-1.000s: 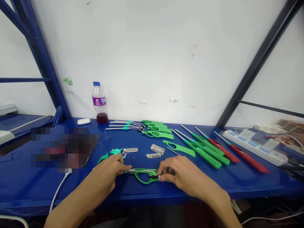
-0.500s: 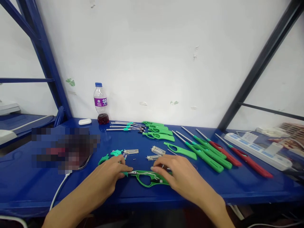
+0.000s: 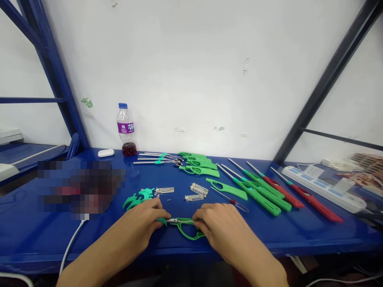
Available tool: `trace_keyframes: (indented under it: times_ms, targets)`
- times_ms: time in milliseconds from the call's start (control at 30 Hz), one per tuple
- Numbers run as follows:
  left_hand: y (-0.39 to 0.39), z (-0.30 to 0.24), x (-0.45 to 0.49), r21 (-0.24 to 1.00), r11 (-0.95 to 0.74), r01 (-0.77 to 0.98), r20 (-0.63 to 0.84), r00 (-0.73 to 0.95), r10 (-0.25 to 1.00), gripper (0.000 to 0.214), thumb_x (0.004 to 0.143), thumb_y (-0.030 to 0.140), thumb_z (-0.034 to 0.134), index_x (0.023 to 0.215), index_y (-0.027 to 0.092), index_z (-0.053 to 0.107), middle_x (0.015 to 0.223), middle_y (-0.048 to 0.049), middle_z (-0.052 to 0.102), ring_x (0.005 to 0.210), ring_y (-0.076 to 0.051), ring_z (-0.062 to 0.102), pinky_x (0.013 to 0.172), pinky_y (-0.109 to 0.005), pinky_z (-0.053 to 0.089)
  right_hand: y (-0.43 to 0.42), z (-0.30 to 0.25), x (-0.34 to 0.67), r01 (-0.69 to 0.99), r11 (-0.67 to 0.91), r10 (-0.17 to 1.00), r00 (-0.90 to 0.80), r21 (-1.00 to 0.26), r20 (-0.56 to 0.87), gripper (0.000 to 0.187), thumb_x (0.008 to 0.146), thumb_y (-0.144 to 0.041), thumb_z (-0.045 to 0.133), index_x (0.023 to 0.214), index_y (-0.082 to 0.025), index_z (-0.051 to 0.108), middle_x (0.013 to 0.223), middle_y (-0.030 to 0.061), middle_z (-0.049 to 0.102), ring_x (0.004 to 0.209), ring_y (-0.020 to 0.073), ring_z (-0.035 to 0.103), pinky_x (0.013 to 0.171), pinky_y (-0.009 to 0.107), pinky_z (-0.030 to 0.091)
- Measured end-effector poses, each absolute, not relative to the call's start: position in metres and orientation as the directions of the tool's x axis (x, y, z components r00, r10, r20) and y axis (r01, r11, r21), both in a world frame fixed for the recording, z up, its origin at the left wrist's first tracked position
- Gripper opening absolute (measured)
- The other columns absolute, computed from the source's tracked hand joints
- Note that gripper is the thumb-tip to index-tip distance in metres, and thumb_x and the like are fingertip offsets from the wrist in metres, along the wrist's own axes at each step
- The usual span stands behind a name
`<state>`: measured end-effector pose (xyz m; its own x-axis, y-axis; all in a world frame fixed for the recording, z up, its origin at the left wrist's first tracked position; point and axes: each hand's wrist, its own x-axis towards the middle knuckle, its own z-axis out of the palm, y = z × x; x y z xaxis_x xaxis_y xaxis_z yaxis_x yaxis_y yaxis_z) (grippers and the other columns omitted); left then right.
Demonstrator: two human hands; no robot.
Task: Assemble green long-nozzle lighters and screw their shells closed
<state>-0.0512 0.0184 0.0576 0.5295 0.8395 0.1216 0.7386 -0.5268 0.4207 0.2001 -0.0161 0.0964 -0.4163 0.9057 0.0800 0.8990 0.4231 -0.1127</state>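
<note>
Far left: white cable (image 3: 71, 244) runs off the front edge of the blue tabletop (image 3: 299, 235). Small white case (image 3: 105, 152) and a bottle (image 3: 126, 129) with dark red liquid at the bottom stand at the back, by the wall.

Teal plastic bits (image 3: 137, 199) lie just behind the left hand (image 3: 140, 228). Left hand: fingers drawn together, thumb and fingertips pinching the left end of the green handle (image 3: 188, 229).

Green handle: flat on the tabletop, close to the front edge, between the two hands. Long axis runs left to right, roughly along the edge. Metal tip end points left, into the left hand's pinch; the open loop bulges toward the near edge.

Right hand (image 3: 223, 228): fingers curled and pressed down over the handle's right end, which they hide.

Behind the hands: thin metal rods (image 3: 158, 158) at the back, stacked green handle shells (image 3: 200, 164) beside them, clear small parts (image 3: 197, 190) nearer, a slim screwdriver (image 3: 231, 201) just behind the right hand.

Right: long green lighters (image 3: 254, 188) lying side by side, then red lighters (image 3: 299, 195), all with their metal tips toward the back left. Far right: white power strip (image 3: 323, 188).
</note>
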Motion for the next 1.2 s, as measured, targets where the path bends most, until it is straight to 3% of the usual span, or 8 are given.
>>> trace_keyframes:
  times_ms: [167,367,567,733,933,1200]
  targets:
    - [0.017,0.055,-0.051,0.428,-0.540,0.724,0.127,0.543,0.830,0.039,0.101,0.015,0.049,0.119,0.032,0.078,0.113,-0.0056,0.068,0.104,-0.025,0.068,0.091,-0.036,0.052,-0.019,0.098,0.196,0.894,0.447,0.892,-0.448,0.030,0.059,0.022,0.095,-0.003,0.059,0.086,-0.020,0.069,0.086,0.0042,0.076,0.072,0.0198,0.072,0.055,0.036,0.016]
    - [0.016,0.061,-0.049,0.410,-0.519,0.750,0.089,0.534,0.841,0.038,0.100,0.015,0.051,0.119,0.033,0.080,0.113,-0.0060,0.069,0.104,-0.025,0.068,0.091,-0.036,0.052,-0.019,0.101,0.197,0.885,0.464,0.884,-0.466,0.041,0.037,0.024,0.091,0.002,0.058,0.090,-0.020,0.067,0.082,0.0033,0.075,0.068,0.0193,0.071,0.054,0.036,0.015]
    - [0.017,0.055,-0.051,0.437,-0.536,0.722,0.136,0.536,0.833,0.037,0.101,0.017,0.050,0.118,0.033,0.079,0.112,-0.0043,0.069,0.104,-0.024,0.068,0.091,-0.035,0.052,-0.022,0.105,0.200,0.902,0.425,0.905,-0.422,-0.078,0.057,0.021,0.107,-0.020,0.056,0.093,-0.022,0.071,0.089,0.0019,0.079,0.072,0.0213,0.073,0.056,0.035,0.023]
    - [0.014,0.055,-0.053,0.445,-0.539,0.716,0.159,0.529,0.834,0.035,0.103,0.023,0.049,0.120,0.033,0.077,0.117,-0.0053,0.069,0.106,-0.025,0.069,0.093,-0.036,0.054,-0.025,0.111,0.219,0.881,0.407,0.914,-0.392,-0.243,0.110,0.007,0.102,-0.033,0.070,0.102,-0.028,0.075,0.097,-0.0023,0.079,0.085,0.0216,0.074,0.064,0.032,0.034]
    - [0.010,0.064,-0.054,0.398,-0.555,0.730,0.231,0.506,0.831,0.033,0.100,0.039,0.059,0.128,0.034,0.074,0.130,-0.0066,0.067,0.116,-0.030,0.067,0.098,-0.041,0.056,-0.024,0.114,0.239,0.881,0.337,0.936,-0.353,-0.332,0.014,0.006,0.093,-0.034,0.080,0.097,-0.031,0.076,0.097,-0.0058,0.080,0.086,0.0212,0.073,0.069,0.030,0.038]
    - [0.034,0.068,-0.067,0.297,-0.501,0.813,0.371,0.386,0.845,0.039,0.105,0.040,0.043,0.112,0.025,0.078,0.114,-0.0095,0.070,0.108,-0.030,0.062,0.093,-0.042,0.052,-0.023,0.116,0.236,0.879,0.272,0.940,-0.330,-0.391,-0.089,0.004,0.092,-0.024,0.080,0.091,-0.028,0.078,0.094,-0.0038,0.081,0.089,0.0209,0.073,0.070,0.028,0.038]
